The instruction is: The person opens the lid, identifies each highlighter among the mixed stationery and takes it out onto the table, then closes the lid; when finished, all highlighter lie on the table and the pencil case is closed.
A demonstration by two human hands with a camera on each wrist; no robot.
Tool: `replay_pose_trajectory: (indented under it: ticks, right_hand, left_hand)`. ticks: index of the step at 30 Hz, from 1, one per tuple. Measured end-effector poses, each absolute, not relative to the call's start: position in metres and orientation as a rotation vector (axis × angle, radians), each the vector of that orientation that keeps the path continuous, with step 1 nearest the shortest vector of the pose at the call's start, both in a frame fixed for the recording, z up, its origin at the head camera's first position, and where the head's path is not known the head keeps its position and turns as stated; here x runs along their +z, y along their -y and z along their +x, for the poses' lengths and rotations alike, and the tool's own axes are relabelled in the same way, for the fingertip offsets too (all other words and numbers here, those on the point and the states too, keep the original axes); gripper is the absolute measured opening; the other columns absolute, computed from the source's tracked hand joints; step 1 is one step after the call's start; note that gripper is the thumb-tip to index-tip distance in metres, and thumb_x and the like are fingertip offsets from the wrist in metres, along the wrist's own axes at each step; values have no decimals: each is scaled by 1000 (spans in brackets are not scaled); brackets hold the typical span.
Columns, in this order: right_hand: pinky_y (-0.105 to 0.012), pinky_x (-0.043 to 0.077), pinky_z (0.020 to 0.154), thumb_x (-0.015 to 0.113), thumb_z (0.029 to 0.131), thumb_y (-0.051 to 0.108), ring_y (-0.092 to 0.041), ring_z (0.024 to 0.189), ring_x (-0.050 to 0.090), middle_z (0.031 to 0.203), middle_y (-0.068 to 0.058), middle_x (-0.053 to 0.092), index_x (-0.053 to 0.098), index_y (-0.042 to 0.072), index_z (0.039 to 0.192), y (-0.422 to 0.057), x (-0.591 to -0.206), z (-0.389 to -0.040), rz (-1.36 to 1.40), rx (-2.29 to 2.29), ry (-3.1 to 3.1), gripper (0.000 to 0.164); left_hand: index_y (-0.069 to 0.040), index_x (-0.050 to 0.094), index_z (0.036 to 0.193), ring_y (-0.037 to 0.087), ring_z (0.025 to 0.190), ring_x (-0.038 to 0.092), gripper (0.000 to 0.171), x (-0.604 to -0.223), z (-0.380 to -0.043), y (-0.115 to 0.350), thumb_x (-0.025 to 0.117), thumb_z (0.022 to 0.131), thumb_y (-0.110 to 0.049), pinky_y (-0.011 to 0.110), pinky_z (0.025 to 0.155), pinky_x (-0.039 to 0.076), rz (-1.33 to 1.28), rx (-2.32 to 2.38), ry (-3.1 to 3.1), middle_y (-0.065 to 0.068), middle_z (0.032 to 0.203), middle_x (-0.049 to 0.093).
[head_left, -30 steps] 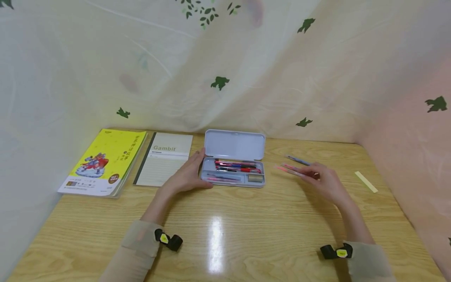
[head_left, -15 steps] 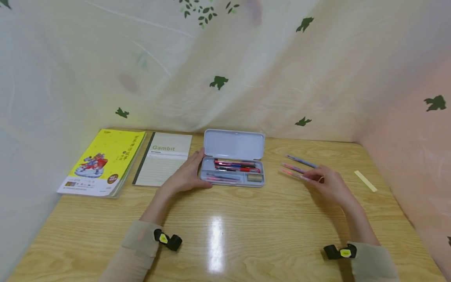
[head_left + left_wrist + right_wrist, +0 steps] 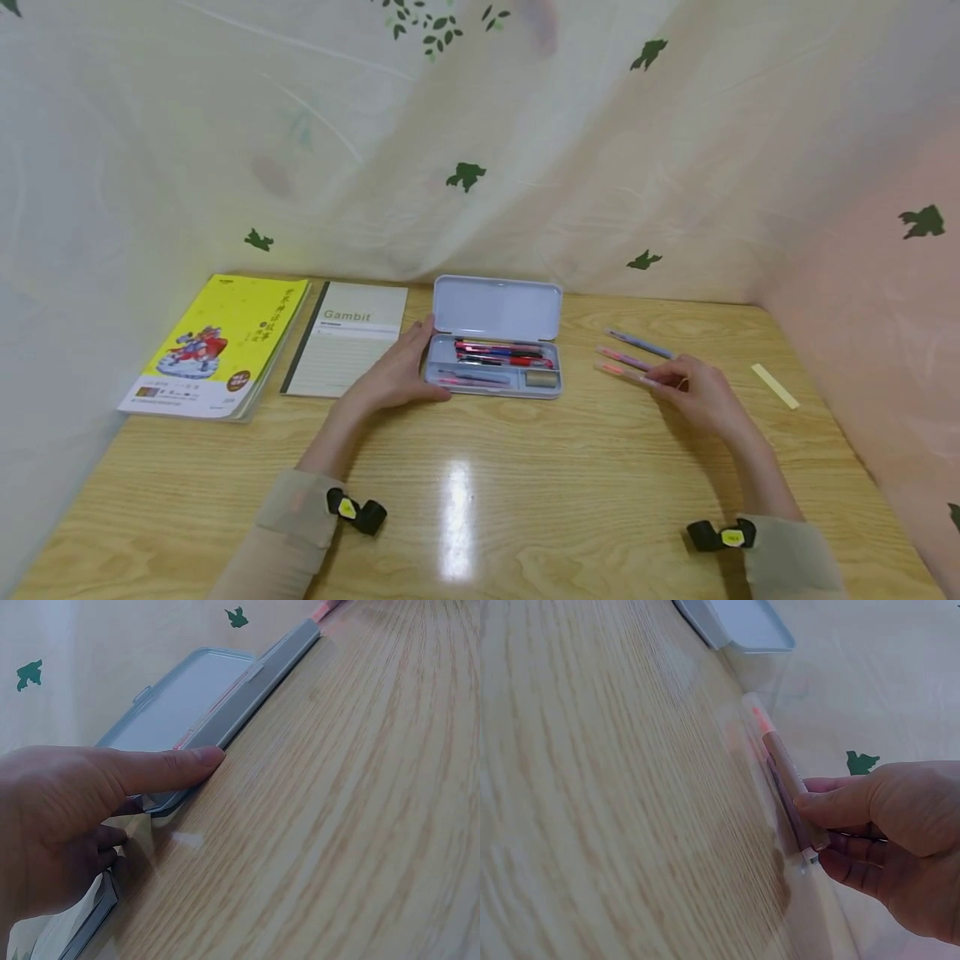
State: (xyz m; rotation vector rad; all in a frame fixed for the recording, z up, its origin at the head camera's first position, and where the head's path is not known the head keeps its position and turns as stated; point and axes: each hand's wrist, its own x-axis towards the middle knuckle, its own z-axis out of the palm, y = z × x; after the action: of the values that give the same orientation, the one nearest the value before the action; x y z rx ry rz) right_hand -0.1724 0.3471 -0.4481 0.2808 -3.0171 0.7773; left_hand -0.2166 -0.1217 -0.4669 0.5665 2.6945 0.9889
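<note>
And here is the left hand [image 3: 393,372], clamped on the open pencil case [image 3: 444,348] at its 9 o'clock end, thumb along the front wall, fingers round the side! The case sits at the middle of the wooden table [image 3: 570,483], its lid [image 3: 498,307] tipped up at 12 o'clock. Inside, red and dark pens [image 3: 506,354] fill the rear compartment; thinner pens [image 3: 474,379] and a greyish-brown block [image 3: 542,378] share the front.

Over to 3 o'clock, where the right hand [image 3: 693,390] has thumb and fingers together, pinching a pink-tipped pen [image 3: 621,372] by its near end; whether it touches the table, nobody can tell. A purplish pen [image 3: 624,358] lies just beside it, and a blue pen [image 3: 640,342] beyond that, towards 11 o'clock from the hand. That makes 3 in a fan!

A pale yellow strip [image 3: 775,387] lies at the right hand's 3 o'clock. At the case's 9 o'clock: a Gambit notebook [image 3: 341,350], then a yellow book [image 3: 217,342].
</note>
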Motion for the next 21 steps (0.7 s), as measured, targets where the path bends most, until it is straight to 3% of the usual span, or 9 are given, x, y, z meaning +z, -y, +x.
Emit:
replay_pose_trajectory:
  ticks: [21]
  right_hand:
    - [-22, 48, 66, 76, 91, 8, -14, 79, 59, 91, -6, 69, 80, 7, 103, -341, -448, -173, 292, 740, 3033, 12]
  left_hand:
    - [-5, 2, 166, 42, 160, 13, 130, -467, -216, 122, 91, 76, -38, 55, 130, 19, 574, 1001, -2691, 26, 171, 13]
